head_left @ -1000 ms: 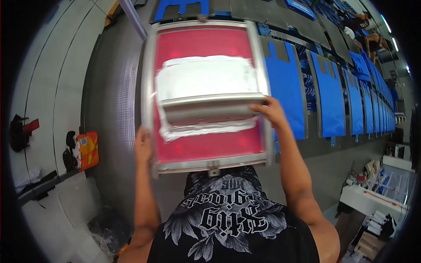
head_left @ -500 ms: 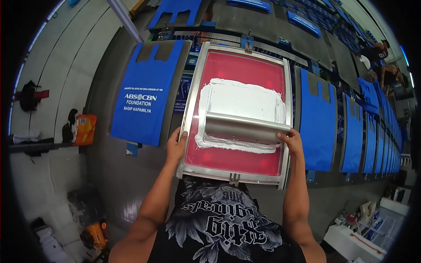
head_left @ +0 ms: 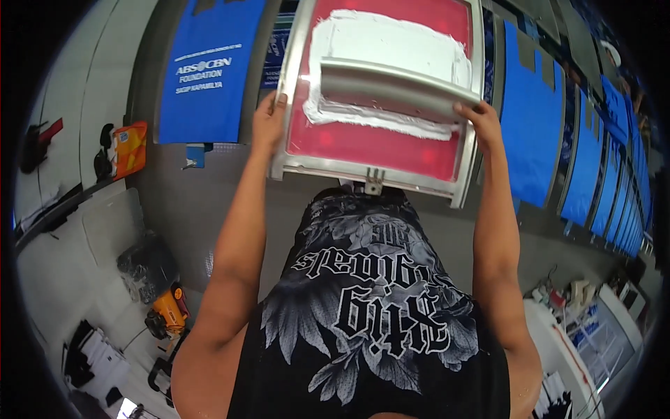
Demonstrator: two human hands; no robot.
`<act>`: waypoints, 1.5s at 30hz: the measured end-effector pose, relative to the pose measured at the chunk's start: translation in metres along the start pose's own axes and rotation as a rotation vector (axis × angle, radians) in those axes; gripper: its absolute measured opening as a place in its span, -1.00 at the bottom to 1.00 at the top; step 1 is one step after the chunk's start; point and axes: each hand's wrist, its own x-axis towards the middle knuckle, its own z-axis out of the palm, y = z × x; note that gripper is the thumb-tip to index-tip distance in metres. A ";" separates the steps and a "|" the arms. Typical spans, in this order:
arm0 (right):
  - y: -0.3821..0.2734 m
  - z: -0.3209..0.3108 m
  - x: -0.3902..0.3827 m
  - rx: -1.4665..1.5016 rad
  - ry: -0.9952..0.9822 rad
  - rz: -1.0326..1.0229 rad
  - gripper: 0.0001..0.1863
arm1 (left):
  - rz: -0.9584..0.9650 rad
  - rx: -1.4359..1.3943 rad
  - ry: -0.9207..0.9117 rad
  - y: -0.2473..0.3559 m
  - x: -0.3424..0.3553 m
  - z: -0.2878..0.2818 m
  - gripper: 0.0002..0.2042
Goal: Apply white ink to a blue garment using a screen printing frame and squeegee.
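Observation:
A silkscreen frame (head_left: 321,172) of silvery metal holds red mesh (head_left: 328,143) with a thick patch of white ink (head_left: 384,40) spread over it. Across the ink lies a wide metal squeegee (head_left: 391,91), its long edge running left to right. My left hand (head_left: 269,124) is closed round the frame's left side, the thumb on top of the rail. At the opposite side my right hand (head_left: 484,126) grips the frame's right rail, with thumb and fingertips at the squeegee's right end. What lies under the frame is hidden.
Flat blue bags on dark boards flank the frame: a printed bag (head_left: 206,77) at left, a plain bag (head_left: 534,126) at right with several more beyond. An orange bag (head_left: 129,146) hangs at far left. A yellow-and-black machine (head_left: 169,311) stands lower left.
The view has tilted down, so frame, bags and hands sit higher in the picture. The frame looks slightly larger and more slanted. Both hands keep their grip; the squeegee stays on the ink.

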 end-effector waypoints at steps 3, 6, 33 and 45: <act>0.002 0.002 -0.001 0.027 0.019 0.030 -0.53 | -0.050 0.083 -0.010 -0.003 0.002 -0.002 -0.52; 0.007 0.003 -0.003 0.039 0.017 0.025 -0.53 | -0.094 0.117 -0.005 -0.012 0.006 -0.003 -0.51; -0.065 0.014 0.066 -1.117 0.160 -0.657 -0.68 | 0.802 0.945 -0.302 0.123 0.101 0.102 -0.65; -0.024 0.026 -0.085 -1.066 -0.126 -0.398 -0.55 | 0.610 0.933 -0.430 0.084 -0.042 0.050 -0.64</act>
